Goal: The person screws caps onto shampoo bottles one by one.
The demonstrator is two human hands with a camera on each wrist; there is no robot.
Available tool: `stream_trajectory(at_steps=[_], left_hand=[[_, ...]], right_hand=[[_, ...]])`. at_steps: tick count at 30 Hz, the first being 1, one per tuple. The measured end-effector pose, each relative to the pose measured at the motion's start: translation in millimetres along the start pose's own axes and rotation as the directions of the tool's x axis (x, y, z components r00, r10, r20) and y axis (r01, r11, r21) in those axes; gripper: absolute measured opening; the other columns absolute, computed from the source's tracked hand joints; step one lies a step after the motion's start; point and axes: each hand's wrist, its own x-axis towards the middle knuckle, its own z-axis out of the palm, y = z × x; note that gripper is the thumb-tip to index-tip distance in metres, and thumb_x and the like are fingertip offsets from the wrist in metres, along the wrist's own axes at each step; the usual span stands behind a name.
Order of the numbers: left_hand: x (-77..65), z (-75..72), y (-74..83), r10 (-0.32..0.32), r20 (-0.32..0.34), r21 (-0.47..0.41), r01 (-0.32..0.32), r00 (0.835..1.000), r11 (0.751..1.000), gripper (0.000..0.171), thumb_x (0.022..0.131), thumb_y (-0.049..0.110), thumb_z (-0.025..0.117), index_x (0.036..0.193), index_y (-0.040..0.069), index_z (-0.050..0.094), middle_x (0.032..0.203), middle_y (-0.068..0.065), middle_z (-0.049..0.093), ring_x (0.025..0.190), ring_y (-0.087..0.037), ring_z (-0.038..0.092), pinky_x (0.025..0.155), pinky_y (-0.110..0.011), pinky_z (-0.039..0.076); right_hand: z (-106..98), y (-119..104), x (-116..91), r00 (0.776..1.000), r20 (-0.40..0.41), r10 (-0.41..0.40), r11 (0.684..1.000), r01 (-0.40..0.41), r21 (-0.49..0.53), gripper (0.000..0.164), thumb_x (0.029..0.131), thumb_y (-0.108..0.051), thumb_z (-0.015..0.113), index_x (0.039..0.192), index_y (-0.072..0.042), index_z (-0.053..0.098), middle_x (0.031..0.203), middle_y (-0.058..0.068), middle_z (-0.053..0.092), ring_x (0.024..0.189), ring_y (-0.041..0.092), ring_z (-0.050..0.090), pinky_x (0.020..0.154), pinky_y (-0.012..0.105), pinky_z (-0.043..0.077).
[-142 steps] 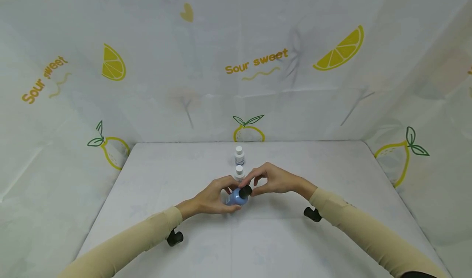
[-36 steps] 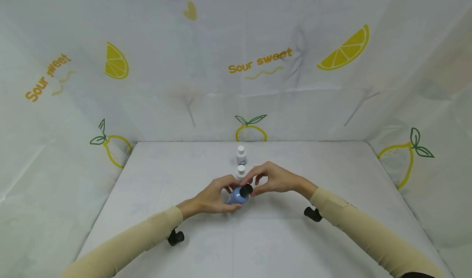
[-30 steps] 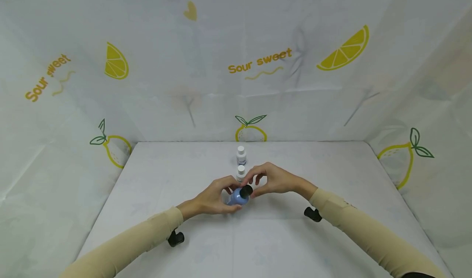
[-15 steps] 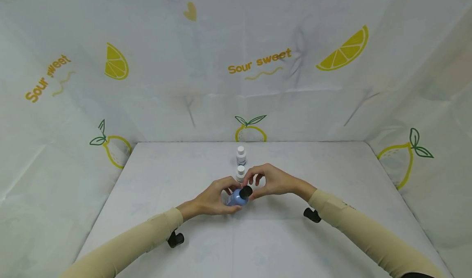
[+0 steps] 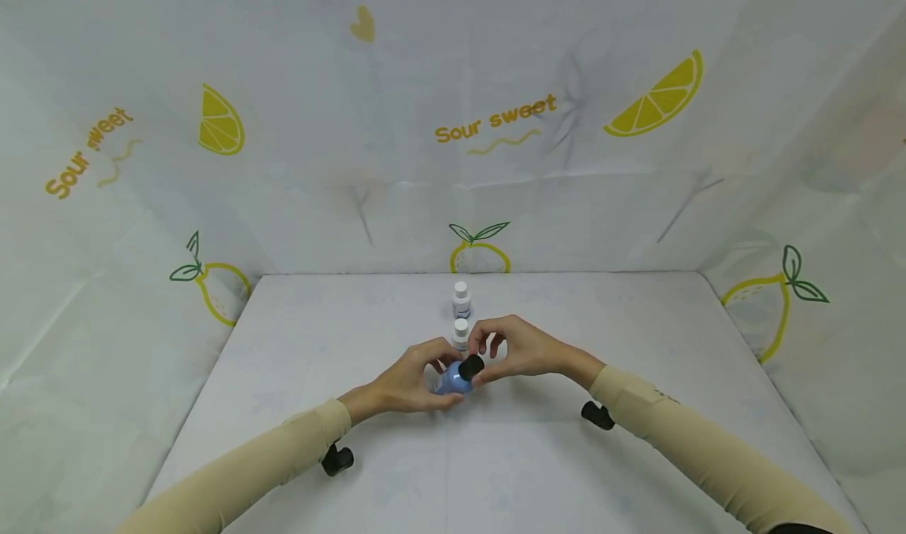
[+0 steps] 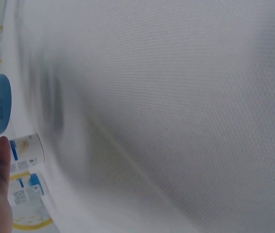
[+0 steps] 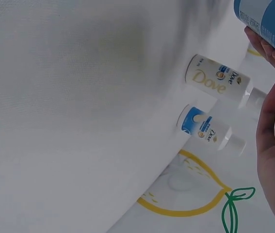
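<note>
My left hand (image 5: pixel 410 381) grips a blue bottle (image 5: pixel 451 381) around its body, thumb on the near side. The bottle leans to the right, and its round base (image 6: pixel 1 104) shows lifted off the table in the left wrist view. Thumb and forefinger of my right hand (image 5: pixel 525 348) pinch the black cap (image 5: pixel 470 366) on the bottle's top. In the right wrist view a pale label with print covers part of the blue bottle (image 7: pixel 268 22); the cap is out of that view.
Behind the hands, two white Dove bottles stand in line: a nearer bottle (image 5: pixel 461 337) and a farther bottle (image 5: pixel 462 304). The white-covered table (image 5: pixel 340 306) meets a lemon-printed sheet (image 5: pixel 396 227) at its back edge.
The right hand's fingers have shifted a little leftward and around the black cap, with the wrist slightly lower. My left hand and the blue bottle have stayed almost in place.
</note>
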Motion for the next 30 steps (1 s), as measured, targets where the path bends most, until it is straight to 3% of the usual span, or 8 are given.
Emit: stream_trajectory(at_steps=[23, 30], left_hand=[[2.4, 0.5, 0.9, -0.002, -0.001, 0.007, 0.002, 1.000, 1.000, 0.047, 0.085, 0.015, 0.091, 0.125, 0.011, 0.067, 0.117, -0.005, 0.071, 0.103, -0.012, 0.070, 0.088, -0.026, 0.063], [1.3, -0.2, 1.8, -0.011, -0.003, 0.010, 0.011, 1.000, 1.000, 0.048, 0.084, 0.015, 0.091, 0.125, 0.011, 0.068, 0.117, -0.004, 0.071, 0.103, -0.012, 0.070, 0.088, -0.026, 0.063]], right_hand=[[5.5, 1.4, -1.7, 0.999, -0.033, 0.021, 1.000, -0.020, 0.014, 0.038, 0.081, -0.027, 0.098, 0.099, -0.018, 0.066, 0.094, -0.006, 0.067, 0.096, 0.008, 0.063, 0.083, 0.031, 0.060], [4.5, -0.7, -2.1, 0.999, -0.026, 0.024, 1.000, -0.024, 0.011, 0.041, 0.080, -0.025, 0.099, 0.103, -0.017, 0.066, 0.097, -0.004, 0.067, 0.098, 0.020, 0.066, 0.082, 0.032, 0.060]])
